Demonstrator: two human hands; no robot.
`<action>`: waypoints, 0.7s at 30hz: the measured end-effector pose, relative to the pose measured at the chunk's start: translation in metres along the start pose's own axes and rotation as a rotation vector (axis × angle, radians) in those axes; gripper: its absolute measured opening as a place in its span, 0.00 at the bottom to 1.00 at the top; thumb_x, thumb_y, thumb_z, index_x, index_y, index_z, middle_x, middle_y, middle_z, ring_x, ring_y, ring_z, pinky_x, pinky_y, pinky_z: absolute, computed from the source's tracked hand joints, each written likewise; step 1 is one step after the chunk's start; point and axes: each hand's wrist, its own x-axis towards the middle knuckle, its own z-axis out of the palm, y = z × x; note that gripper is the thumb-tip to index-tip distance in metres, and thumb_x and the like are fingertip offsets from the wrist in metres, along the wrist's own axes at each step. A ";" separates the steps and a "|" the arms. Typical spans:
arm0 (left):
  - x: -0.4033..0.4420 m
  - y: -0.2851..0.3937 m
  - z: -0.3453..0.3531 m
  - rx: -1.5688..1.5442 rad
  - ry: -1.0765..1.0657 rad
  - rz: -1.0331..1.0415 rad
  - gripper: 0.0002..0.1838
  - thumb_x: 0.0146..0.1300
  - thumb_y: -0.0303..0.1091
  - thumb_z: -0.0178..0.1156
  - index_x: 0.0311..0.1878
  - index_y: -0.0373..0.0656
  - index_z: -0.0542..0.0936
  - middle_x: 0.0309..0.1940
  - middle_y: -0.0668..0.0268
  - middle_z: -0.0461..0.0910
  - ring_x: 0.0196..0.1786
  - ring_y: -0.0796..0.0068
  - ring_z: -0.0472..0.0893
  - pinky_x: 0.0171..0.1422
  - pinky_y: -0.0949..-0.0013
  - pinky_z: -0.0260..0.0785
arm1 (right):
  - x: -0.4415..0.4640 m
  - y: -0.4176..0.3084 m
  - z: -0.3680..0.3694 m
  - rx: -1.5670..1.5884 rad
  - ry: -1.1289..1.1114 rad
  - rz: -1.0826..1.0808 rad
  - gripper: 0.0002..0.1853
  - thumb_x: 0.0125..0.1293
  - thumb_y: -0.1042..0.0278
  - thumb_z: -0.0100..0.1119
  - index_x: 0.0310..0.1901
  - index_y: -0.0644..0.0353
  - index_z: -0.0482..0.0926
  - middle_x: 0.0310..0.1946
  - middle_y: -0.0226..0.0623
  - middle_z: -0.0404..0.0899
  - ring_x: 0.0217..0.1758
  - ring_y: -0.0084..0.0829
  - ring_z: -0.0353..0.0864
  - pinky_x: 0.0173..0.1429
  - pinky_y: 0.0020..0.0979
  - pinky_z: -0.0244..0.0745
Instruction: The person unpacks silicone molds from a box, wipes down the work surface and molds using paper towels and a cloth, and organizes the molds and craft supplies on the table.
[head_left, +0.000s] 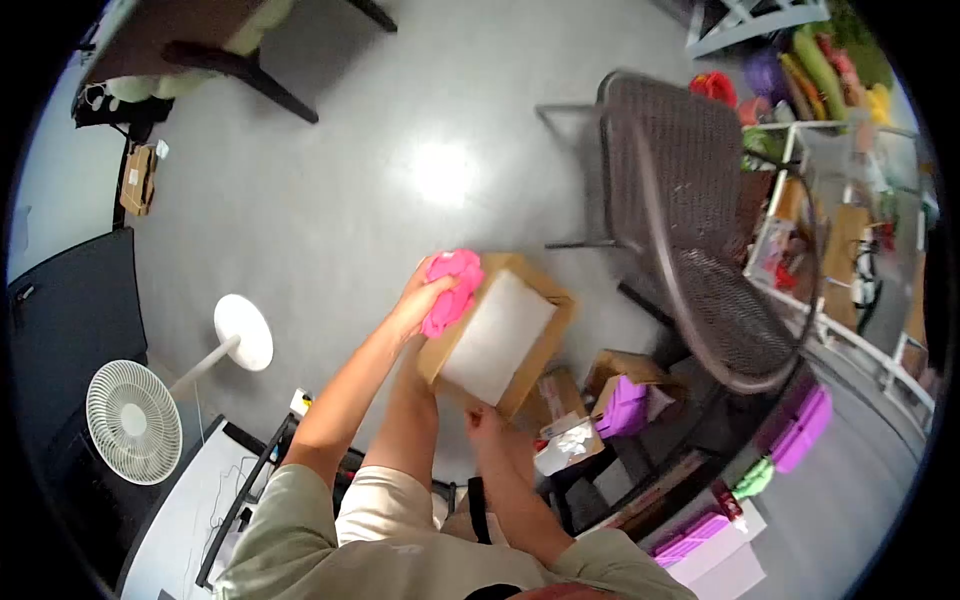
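Gripping a pink item (pixel 456 288) at the left edge of the cardboard box (pixel 543 350), the left hand (pixel 414 303) could drop it if its hold loosens. Farther right, the right hand (pixel 487 424) is at the box's near edge, too blurred to tell its grip; weak support could tip the box.

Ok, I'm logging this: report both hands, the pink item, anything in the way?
Left hand closed on pink item. Right hand at near edge of cardboard box, blurred, grip unclear. Open carton to the right; nothing seen blocking either hand.
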 end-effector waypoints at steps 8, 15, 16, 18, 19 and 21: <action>-0.060 0.097 -0.041 -0.196 0.071 0.082 0.21 0.61 0.29 0.52 0.59 0.41 0.67 0.42 0.57 0.79 0.39 0.64 0.82 0.35 0.64 0.77 | -0.131 -0.055 0.098 -0.294 -0.219 -0.291 0.16 0.64 0.67 0.56 0.51 0.61 0.70 0.45 0.37 0.73 0.43 0.31 0.76 0.38 0.28 0.76; -0.063 0.213 -0.059 -0.240 0.062 0.140 0.21 0.61 0.32 0.52 0.59 0.40 0.70 0.44 0.59 0.80 0.40 0.69 0.81 0.38 0.69 0.76 | -0.188 -0.129 0.238 -0.501 -0.446 -0.357 0.19 0.63 0.67 0.56 0.55 0.61 0.69 0.47 0.38 0.73 0.44 0.33 0.77 0.43 0.30 0.79; -0.060 0.230 -0.057 -0.229 0.067 0.143 0.21 0.61 0.32 0.52 0.59 0.41 0.70 0.44 0.59 0.80 0.40 0.69 0.81 0.38 0.69 0.76 | -0.198 -0.130 0.257 -0.471 -0.448 -0.420 0.15 0.64 0.67 0.54 0.50 0.62 0.70 0.43 0.39 0.74 0.41 0.31 0.76 0.36 0.28 0.76; -0.047 0.264 -0.050 -0.214 0.077 0.153 0.21 0.61 0.33 0.52 0.59 0.41 0.70 0.44 0.60 0.80 0.40 0.69 0.81 0.38 0.69 0.76 | -0.245 -0.134 0.297 -0.413 -0.448 -0.549 0.09 0.67 0.67 0.52 0.41 0.65 0.72 0.34 0.41 0.75 0.34 0.29 0.75 0.23 0.24 0.70; -0.040 0.278 -0.046 -0.211 0.071 0.153 0.21 0.61 0.33 0.52 0.59 0.41 0.71 0.45 0.60 0.80 0.41 0.69 0.81 0.38 0.69 0.76 | -0.254 -0.136 0.314 -0.363 -0.398 -0.510 0.09 0.67 0.68 0.53 0.41 0.65 0.72 0.35 0.41 0.75 0.34 0.29 0.75 0.26 0.24 0.73; -0.017 0.303 -0.038 -0.206 0.058 0.154 0.21 0.61 0.33 0.52 0.59 0.40 0.71 0.45 0.61 0.80 0.41 0.70 0.81 0.39 0.69 0.76 | -0.269 -0.148 0.351 -0.266 -0.298 -0.432 0.09 0.66 0.69 0.53 0.42 0.66 0.72 0.37 0.42 0.74 0.34 0.31 0.75 0.31 0.24 0.80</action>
